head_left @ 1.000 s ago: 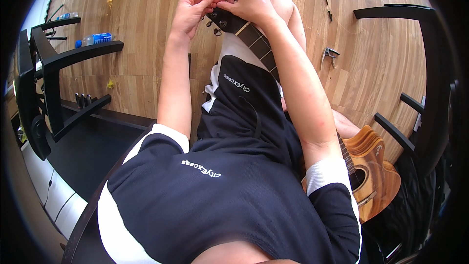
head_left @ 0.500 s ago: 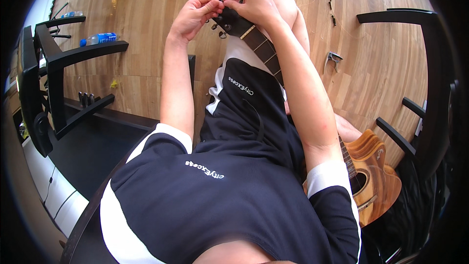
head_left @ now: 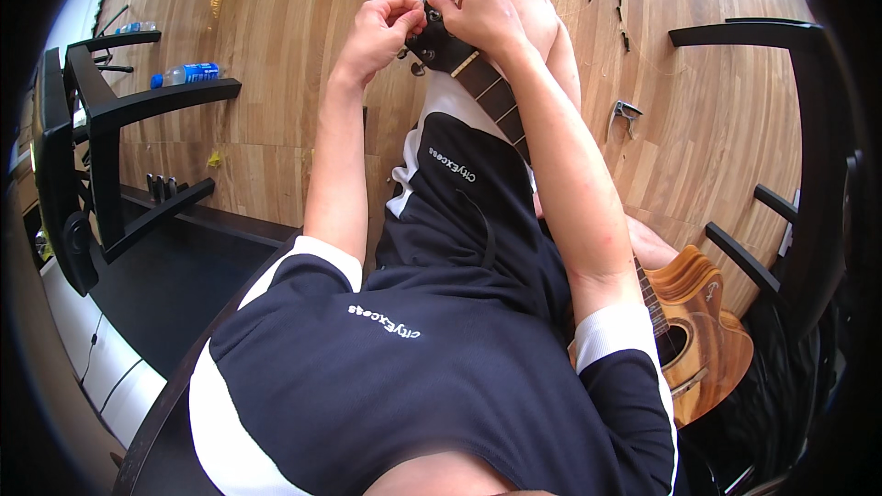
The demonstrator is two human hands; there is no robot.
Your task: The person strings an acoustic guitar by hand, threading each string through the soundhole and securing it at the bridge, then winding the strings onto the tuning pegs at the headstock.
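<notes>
An acoustic guitar with a natural wood body lies diagonally across my lap, its fretboard running under my right forearm and its black headstock resting by my knee. My left hand is closed in a pinch at the headstock's upper left, thumb against fingertips, beside the tuning posts. My right hand arches over the same end, fingertips pinched close to my left ones. Whatever is between the fingers of both hands is too small to make out. A tuning knob shows below my left hand.
Black chair frames stand left and right. A blue-labelled bottle lies near the left one. A metal capo, small dark pieces and thin strands lie on the wooden floor to the right. A dark board is lower left.
The view has shifted slightly. My left hand has moved a little down and rightward along the headstock, its fingers more curled, while my right hand stays over the headstock with small finger movements.
</notes>
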